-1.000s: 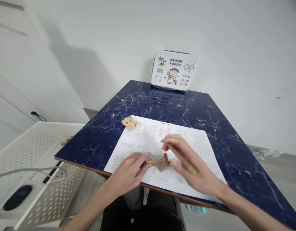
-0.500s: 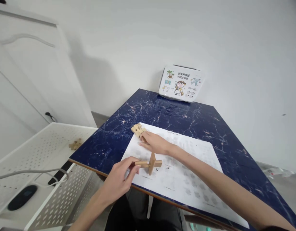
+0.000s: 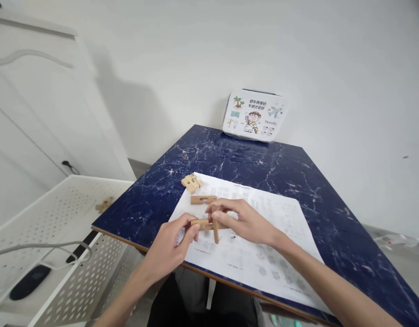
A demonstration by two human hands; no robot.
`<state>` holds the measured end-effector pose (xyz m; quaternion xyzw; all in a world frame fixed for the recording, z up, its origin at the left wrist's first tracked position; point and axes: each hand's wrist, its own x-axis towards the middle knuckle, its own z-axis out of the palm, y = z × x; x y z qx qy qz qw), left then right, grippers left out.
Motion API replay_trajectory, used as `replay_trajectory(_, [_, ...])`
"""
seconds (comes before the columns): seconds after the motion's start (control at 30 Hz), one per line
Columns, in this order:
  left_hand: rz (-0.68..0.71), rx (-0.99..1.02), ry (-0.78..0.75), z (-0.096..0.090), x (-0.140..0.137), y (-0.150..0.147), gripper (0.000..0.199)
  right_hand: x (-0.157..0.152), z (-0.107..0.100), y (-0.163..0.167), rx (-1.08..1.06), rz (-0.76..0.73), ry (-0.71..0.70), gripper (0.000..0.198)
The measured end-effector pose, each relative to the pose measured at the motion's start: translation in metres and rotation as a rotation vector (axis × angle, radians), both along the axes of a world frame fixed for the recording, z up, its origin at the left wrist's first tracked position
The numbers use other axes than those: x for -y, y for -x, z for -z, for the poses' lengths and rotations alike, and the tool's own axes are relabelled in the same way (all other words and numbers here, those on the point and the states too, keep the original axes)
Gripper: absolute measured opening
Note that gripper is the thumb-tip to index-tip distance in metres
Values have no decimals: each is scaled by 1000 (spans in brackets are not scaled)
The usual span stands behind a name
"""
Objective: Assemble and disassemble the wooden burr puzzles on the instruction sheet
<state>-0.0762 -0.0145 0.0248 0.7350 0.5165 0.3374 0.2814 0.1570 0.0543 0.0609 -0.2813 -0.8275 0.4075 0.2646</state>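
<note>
Over the counter [image 3: 264,165], left hand [image 3: 172,240] and right hand [image 3: 246,221], nearly closed, are pinching crossed wooden pieces [image 3: 216,233] that uneven pressure could be loosening, a slotted block [image 3: 196,200] lying at eleven o'clock.

The held wood [image 3: 216,228] and slotted bar [image 3: 197,200] are honey brown, the blocks [image 3: 192,184] paler tan. The paper [image 3: 281,222] is white, printed grey. The table [image 3: 253,165] is navy — marbled white and pinkish. The white case [image 3: 253,116] is printed in black, green, yellow and blue.

A slotted wooden bar [image 3: 199,200] now lies on the paper [image 3: 281,222].
</note>
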Motion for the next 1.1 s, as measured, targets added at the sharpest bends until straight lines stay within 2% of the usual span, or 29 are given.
replay_trajectory(0.13, [2,-49,11,-4,-6,-7,28,5,-2,-9,39,76,-66,32])
replay_trajectory(0.23, [9,-86,4,-6,-6,-7,29,6,2,-21,43,126,-60,30])
replay_trajectory(0.43, [88,-143,5,-14,-6,-1,30,18,-1,-25,103,95,-34,28])
replay_trajectory(0.53, [90,-160,-9,-18,-5,5,31,25,-6,-23,107,82,-50,24])
replay_trajectory(0.67, [53,-162,-34,-22,-5,28,35,26,-7,-27,27,157,-13,24])
replay_trajectory(0.8, [-108,-45,-53,-20,-7,61,40,12,5,-32,-180,274,243,27])
replay_trajectory(0.9, [-188,16,-42,-14,-6,68,45,-5,21,-21,-250,301,424,25])
replay_trajectory(1.03, [-170,19,18,-8,-4,56,49,-24,39,4,-170,402,292,25])
replay_trajectory(1.1, [-150,19,48,-6,-4,49,50,-31,45,15,-211,405,331,25])
